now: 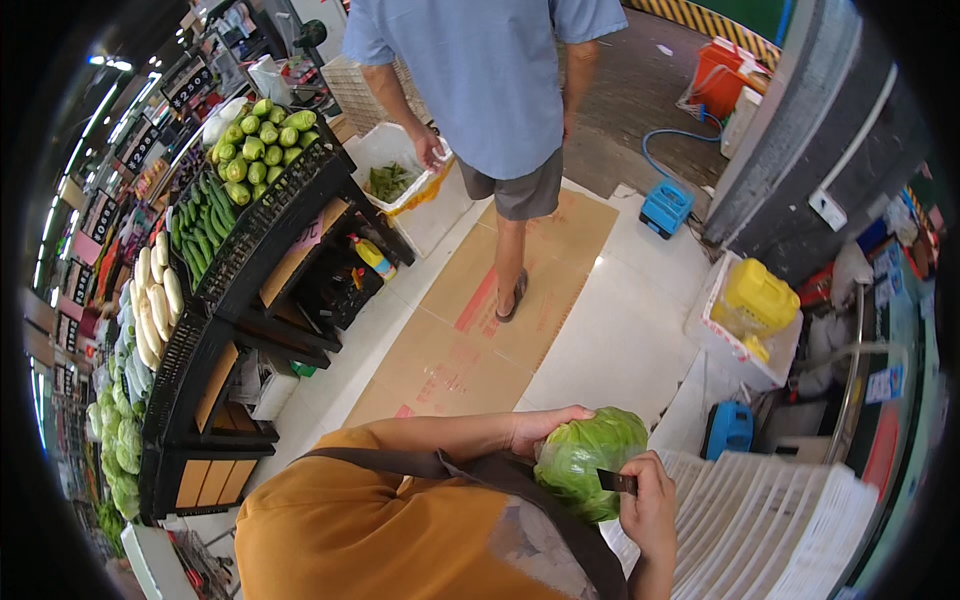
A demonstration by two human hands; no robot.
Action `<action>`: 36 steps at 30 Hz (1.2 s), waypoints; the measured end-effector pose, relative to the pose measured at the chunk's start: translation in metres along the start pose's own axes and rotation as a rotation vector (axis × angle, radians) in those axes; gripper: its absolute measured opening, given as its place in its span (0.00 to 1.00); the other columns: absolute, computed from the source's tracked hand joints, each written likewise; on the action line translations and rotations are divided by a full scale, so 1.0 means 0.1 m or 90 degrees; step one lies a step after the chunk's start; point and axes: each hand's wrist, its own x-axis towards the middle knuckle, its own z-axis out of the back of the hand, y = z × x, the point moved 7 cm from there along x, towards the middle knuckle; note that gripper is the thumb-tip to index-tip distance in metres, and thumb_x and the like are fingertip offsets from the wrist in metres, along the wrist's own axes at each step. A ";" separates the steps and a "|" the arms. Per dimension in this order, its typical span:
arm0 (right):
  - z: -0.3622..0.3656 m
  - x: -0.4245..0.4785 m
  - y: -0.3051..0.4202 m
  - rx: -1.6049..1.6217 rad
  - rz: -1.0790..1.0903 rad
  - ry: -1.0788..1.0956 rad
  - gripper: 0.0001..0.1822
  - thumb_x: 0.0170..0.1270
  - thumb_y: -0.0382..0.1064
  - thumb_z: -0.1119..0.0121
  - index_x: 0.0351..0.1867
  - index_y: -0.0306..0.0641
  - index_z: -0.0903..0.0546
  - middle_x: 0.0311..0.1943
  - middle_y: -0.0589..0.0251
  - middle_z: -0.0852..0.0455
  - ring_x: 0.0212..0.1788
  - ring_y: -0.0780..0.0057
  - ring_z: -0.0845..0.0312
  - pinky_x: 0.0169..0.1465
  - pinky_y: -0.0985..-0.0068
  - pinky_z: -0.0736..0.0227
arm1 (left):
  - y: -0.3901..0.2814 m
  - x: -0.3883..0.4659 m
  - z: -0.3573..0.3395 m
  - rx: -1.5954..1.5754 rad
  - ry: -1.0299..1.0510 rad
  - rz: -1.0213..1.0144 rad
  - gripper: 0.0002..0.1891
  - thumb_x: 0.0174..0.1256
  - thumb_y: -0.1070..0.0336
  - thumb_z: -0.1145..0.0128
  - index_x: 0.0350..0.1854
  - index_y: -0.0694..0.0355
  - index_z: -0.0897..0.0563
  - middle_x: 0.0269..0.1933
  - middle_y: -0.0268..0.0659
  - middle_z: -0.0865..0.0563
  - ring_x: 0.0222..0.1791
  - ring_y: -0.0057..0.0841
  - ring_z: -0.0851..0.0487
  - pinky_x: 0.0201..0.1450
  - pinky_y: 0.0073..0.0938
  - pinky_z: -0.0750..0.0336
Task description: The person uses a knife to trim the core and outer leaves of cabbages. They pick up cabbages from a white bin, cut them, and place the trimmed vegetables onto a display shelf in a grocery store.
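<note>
A green head of lettuce point(592, 457), partly covered by shiny clear film, is held up close to my apron. My left hand point(547, 431) grips its upper left side, with the thumb lying along the top. In my right hand point(649, 499) is a dark, flat tool point(618, 481) that looks like a short knife. Its flat end lies against or just in front of the lettuce's right side; contact is hard to tell. My right fingers hide the tool's other end.
White plastic crates point(750, 517) stand at the right. Ahead, a person in a blue shirt point(487, 90) walks on flattened cardboard point(480, 330). A vegetable stand point(247, 247) runs along the left. A foam box point(750, 352) holds a yellow jug point(757, 296). A blue device point(666, 208) sits on the floor.
</note>
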 end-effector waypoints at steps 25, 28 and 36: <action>0.84 4.15 -1.16 -0.012 0.372 0.588 0.11 0.51 0.39 0.37 0.31 0.40 0.27 0.30 0.63 0.21 0.30 0.59 0.23 0.31 0.66 0.28 | -3.52 0.59 0.20 -0.066 -0.181 -0.285 0.39 0.55 0.33 0.53 0.60 0.61 0.32 0.58 0.42 0.26 0.54 0.30 0.24 0.58 0.34 0.32; 0.84 4.38 -1.20 -0.006 0.411 0.625 0.11 0.49 0.37 0.38 0.31 0.40 0.28 0.30 0.62 0.22 0.29 0.58 0.23 0.31 0.66 0.28 | -3.69 0.64 0.33 -0.082 -0.183 -0.296 0.38 0.56 0.33 0.54 0.60 0.61 0.32 0.58 0.42 0.26 0.55 0.30 0.25 0.58 0.34 0.32; 0.52 4.92 -1.16 -0.091 0.635 0.467 0.15 0.42 0.34 0.37 0.30 0.42 0.30 0.23 0.62 0.29 0.22 0.66 0.24 0.27 0.70 0.28 | -4.04 0.39 0.60 -0.185 -0.230 -0.377 0.36 0.59 0.33 0.57 0.61 0.57 0.32 0.59 0.40 0.27 0.57 0.29 0.26 0.59 0.35 0.33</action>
